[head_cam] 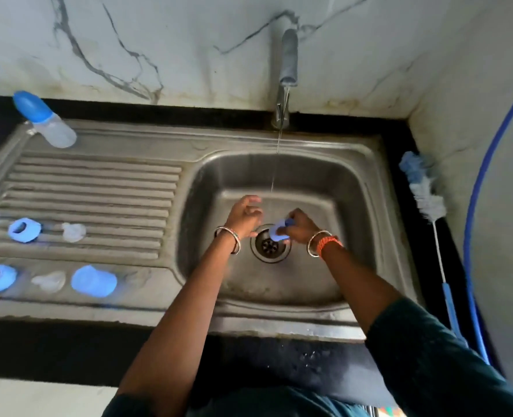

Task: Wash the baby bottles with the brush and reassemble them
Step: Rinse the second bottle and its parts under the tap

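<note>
We're down in the stainless steel sink basin [354, 188] now, our right hand [301, 225] pinching a small blue plastic bottle part [277, 231] right over the round metal drain [270, 243], probably so the rinse water runs straight out. Our left hand [244, 216] hovers just beside it, fingers loosely spread, holding nothing that we can make out. A thin stream falls from the grey metal tap [288, 58] and lands just behind our hands rather than on the part, so we'd judge a small shift back is needed.

Out on the ribbed steel draining board [98, 191] we've got the pieces laid apart to dry: two blue collar rings [23, 230], a blue cap [94, 280], clear teats [74, 231], and one assembled clear bottle with a blue cap [44, 120] lying at the far corner.

The long blue-and-white bottle brush [426, 191] lies on the dark surface to the right, hard against the wall, untouched. Plenty of room inside the basin; the right rim is tight.
</note>
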